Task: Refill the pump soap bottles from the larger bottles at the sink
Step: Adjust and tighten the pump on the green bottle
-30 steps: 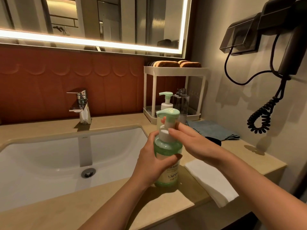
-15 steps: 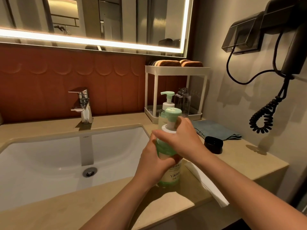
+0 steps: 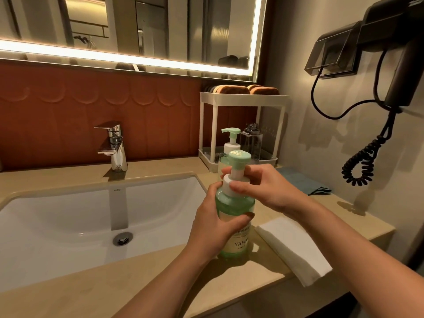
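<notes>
A green pump soap bottle (image 3: 236, 210) stands on the beige counter (image 3: 68, 285) just right of the sink. My left hand (image 3: 213, 228) wraps round its body from the left. My right hand (image 3: 263, 187) pinches the white collar (image 3: 227, 185) below the green pump head (image 3: 239, 157). Behind it stands a second bottle with a green pump (image 3: 230, 138), partly hidden, and a clear empty bottle (image 3: 251, 141) sits in the white rack.
The white sink basin (image 3: 68, 221) and chrome tap (image 3: 113, 145) lie to the left. A white two-level rack (image 3: 243, 97) carries sponges on top. A folded white towel (image 3: 293, 246) overhangs the counter edge; a blue cloth (image 3: 300, 180) lies behind. A black hairdryer (image 3: 394, 53) with coiled cord hangs on the right wall.
My right hand shifted round the bottle's collar, from covering it to pinching it with fingers from the right. The left hand keeps its hold on the body.
</notes>
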Available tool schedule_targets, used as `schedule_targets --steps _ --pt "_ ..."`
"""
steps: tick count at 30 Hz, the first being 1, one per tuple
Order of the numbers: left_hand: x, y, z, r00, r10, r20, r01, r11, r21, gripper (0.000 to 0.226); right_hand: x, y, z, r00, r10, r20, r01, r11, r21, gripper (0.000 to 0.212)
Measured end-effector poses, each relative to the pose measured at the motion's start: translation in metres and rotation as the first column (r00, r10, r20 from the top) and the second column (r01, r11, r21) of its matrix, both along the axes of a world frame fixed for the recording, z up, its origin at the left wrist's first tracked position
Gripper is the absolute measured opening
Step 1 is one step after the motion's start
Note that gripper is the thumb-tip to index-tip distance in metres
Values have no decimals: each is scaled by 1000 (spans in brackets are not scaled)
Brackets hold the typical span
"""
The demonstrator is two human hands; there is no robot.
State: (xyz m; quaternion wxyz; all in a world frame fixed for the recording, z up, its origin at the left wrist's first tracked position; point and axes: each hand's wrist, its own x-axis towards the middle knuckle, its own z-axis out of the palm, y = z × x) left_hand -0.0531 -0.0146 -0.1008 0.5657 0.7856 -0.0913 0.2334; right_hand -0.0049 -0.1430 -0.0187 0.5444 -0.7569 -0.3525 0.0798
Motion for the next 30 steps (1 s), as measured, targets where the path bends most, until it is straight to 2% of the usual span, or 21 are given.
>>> schedule_targets --steps 4,7,8,11,13,15,17,22,28,30 --pt "1 -1 -2 1000 21 15 -21 1000 -8 67 -2 2 6 988 -106 116 112 992 -48 28" --pt "4 3 0 999 -47 -17 46 998 -51 60 3 7 4 961 -163 223 182 981 -67 28" --pt "5 5 2 996 -84 -39 82 995 -63 61 5 8 4 972 -121 202 144 984 -104 31" --pt "9 11 5 971 -210 -113 201 976 -84 73 11 11 7 994 113 4 -110 974 -199 39" --pt "11 16 8 945 -281 -165 270 959 -87 71 13 14 6 981 190 -45 -195 963 -187 40" --pt "12 20 9 923 -332 -193 319 943 -98 63 13 16 1 978 200 -60 -205 973 -103 30" --pt "13 21 8 923 -327 -204 309 944 -115 58 12 17 -5 983 167 -76 -168 986 -11 15" --pt "12 12 6 966 -209 -151 195 975 -102 52 2 23 -9 1000 3 -18 -2 997 82 18" --pt "6 -1 4 996 -28 -87 23 998 -50 69 -7 33 -15 957 -288 -30 290 951 104 15" --pt "5 -3 4 999 -6 -52 4 999 -43 77 -8 35 -15 946 -322 -42 324 942 84 15"
